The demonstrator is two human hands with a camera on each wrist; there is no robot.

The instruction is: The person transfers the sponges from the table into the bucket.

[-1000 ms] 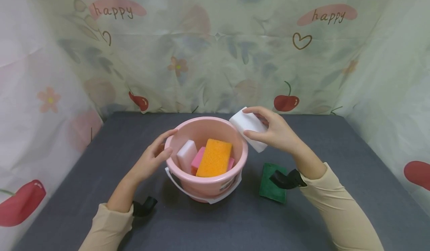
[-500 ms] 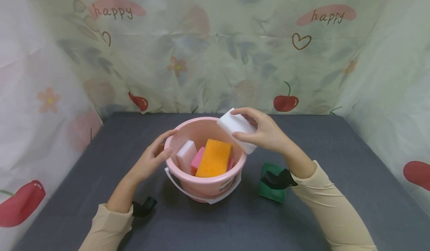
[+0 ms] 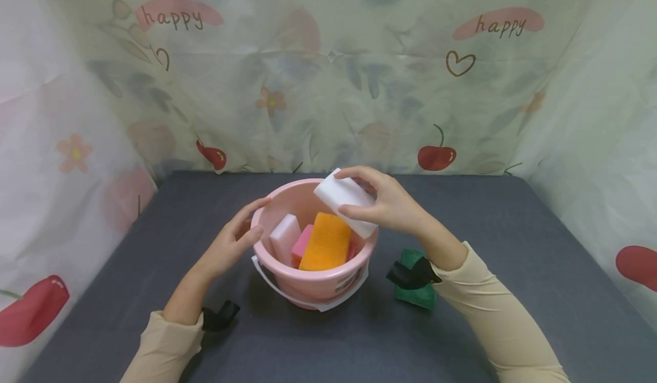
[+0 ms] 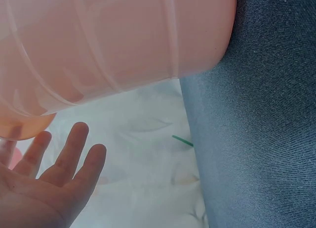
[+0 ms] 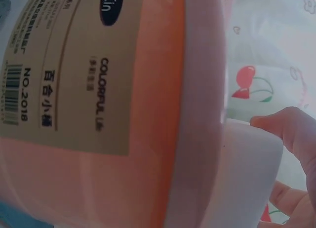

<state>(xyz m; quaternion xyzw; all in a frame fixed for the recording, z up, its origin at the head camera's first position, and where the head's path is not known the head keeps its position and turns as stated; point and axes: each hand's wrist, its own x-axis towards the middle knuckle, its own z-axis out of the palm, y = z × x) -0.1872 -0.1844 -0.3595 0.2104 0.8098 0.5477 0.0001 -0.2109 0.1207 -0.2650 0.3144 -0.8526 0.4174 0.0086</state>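
My right hand (image 3: pixel 392 203) pinches a white sponge block (image 3: pixel 346 200) between thumb and fingers. The tilted block overlaps the right side of the pink bucket (image 3: pixel 313 283), above its opening. In the right wrist view the white block (image 5: pixel 247 173) shows past the bucket's rim (image 5: pixel 202 109), beside my fingers. My left hand (image 3: pixel 233 240) rests at the bucket's left rim; its fingers (image 4: pixel 74 154) look spread and fairly straight in the left wrist view. Inside the bucket lie an orange sponge (image 3: pixel 327 243), a pink sponge (image 3: pixel 301 246) and a pale block (image 3: pixel 285 237).
A green scouring pad (image 3: pixel 417 297) lies on the dark tabletop (image 3: pixel 328 349) right of the bucket, partly behind the right wrist's black strap (image 3: pixel 413 273). The bucket's white handle (image 3: pixel 323 306) hangs down in front. Patterned curtains (image 3: pixel 333 86) enclose the back and sides.
My right hand has carried the white sponge block leftward, from beside the bucket's right rim to over its opening. My left hand and the bucket stay in place.
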